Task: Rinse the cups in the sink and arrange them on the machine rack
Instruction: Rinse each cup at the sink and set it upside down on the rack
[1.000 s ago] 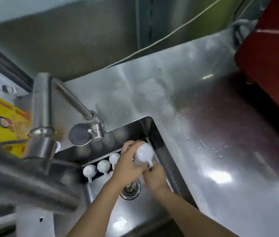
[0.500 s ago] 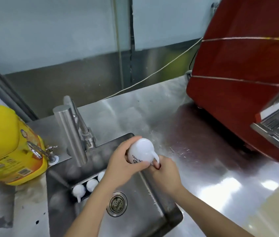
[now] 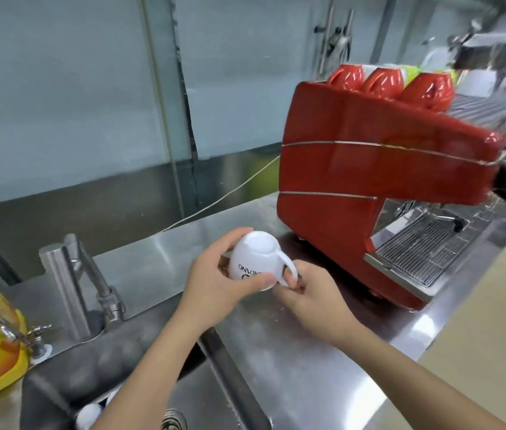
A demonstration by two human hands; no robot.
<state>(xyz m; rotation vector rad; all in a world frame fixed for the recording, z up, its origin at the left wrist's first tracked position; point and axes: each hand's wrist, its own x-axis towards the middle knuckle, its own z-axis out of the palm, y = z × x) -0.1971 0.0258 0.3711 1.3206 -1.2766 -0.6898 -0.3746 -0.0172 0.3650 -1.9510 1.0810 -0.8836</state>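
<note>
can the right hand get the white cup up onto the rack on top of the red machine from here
Probably yes. The right hand pinches the white cup by its handle, nothing stands between it and the red machine, and bare rack shows beside the red cups. Height looks reachable.

body: 2 bare forearms | left hand (image 3: 214, 290) | right hand (image 3: 317, 302) | no sleeves, rings

Left hand (image 3: 214, 285) and right hand (image 3: 310, 297) raised together (fingers curled).

bright, motion-blurred, glare on counter (image 3: 366, 395)
</note>
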